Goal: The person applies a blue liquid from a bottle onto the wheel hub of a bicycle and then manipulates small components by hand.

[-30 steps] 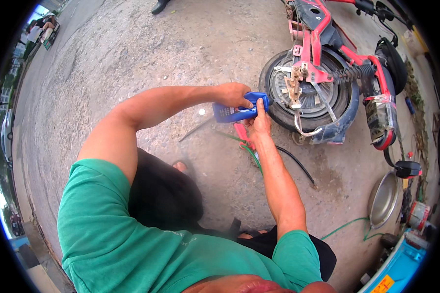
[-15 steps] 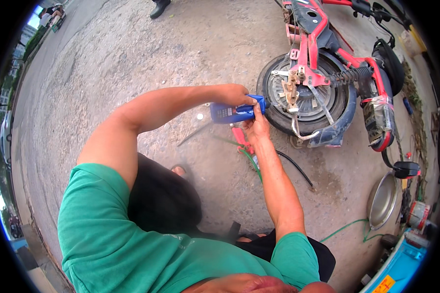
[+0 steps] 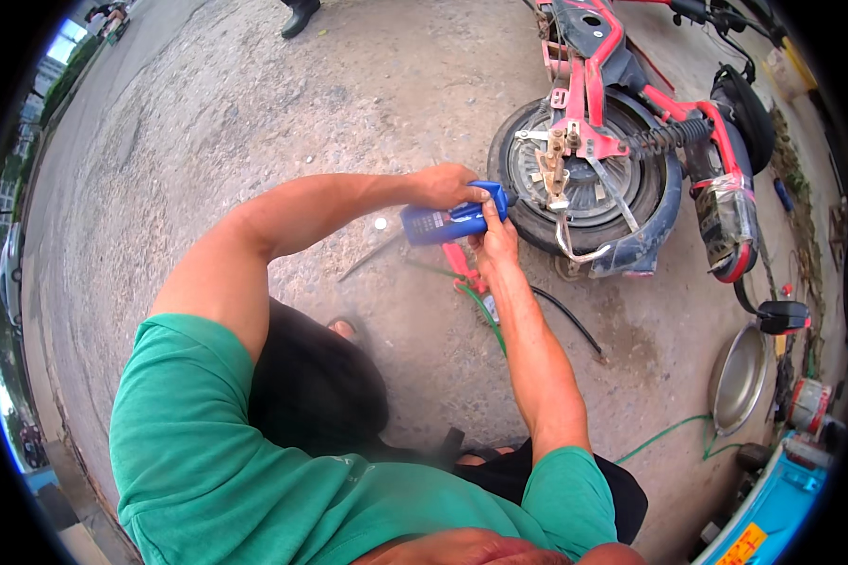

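Both my hands grip a blue plastic bottle, which lies tilted sideways with its dark cap end toward the wheel. My left hand wraps round its far side. My right hand holds it from the near right, thumb laid across the top. Just right of the bottle is the tyred wheel of a red and black scooter lying on its side. Below my hands, a red tool on a green hose lies on the ground, partly behind my right forearm. Whether anything flows from the bottle cannot be made out.
A thin metal rod and a black hose lie on the rough ground. At the right stand a metal basin, a tin and a blue box. Someone's dark boot shows at the top.
The view has shifted slightly, moving the scooter and bottle a little left in the picture. Both hands keep their hold on the bottle.
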The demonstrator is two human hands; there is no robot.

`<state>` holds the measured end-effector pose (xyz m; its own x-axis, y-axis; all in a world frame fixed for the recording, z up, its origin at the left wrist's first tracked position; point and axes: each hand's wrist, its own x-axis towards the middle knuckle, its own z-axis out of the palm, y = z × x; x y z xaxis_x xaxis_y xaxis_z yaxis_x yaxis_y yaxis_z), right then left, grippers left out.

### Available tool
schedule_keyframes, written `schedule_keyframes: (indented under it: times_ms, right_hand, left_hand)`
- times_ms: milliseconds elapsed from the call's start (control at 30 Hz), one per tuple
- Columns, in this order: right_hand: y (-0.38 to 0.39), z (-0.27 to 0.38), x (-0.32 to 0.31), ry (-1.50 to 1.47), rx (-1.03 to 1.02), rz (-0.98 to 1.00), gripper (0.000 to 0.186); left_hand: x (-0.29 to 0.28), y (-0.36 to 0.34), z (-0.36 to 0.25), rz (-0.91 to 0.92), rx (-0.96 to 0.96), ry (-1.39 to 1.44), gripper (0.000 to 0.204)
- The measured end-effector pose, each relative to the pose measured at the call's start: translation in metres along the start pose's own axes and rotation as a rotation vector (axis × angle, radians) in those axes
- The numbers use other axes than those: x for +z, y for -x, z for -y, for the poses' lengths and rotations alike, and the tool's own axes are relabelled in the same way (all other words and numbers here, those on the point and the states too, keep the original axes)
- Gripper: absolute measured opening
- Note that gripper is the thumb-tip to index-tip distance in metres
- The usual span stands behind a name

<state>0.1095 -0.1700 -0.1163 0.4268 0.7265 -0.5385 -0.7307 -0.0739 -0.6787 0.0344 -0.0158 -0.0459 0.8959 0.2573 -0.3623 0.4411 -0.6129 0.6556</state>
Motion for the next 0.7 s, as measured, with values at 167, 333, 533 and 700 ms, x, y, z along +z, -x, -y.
schedule_keyframes:
  times_ms: [167, 333, 533, 700]
  right_hand:
    - [-0.004, -0.007, 0.004, -0.096, 0.021, 0.000, 0.033]
    - [-0.001, -0.005, 0.005, -0.157, 0.124, 0.036, 0.037]
    - [0.005, 0.000, 0.013, -0.187, 0.199, 0.005, 0.036]
    - [-0.006, -0.008, 0.006, -0.150, 0.179, 0.009, 0.041]
  left_hand:
    - [-0.010, 0.000, -0.005, 0.058, -0.107, -0.019, 0.051]
    - [-0.015, 0.019, -0.028, -0.060, -0.097, -0.362, 0.064]
    - [0.009, 0.042, -0.030, -0.171, 0.014, -0.717, 0.086]
    - [0.007, 0.033, -0.030, -0.139, -0.006, -0.691, 0.071]
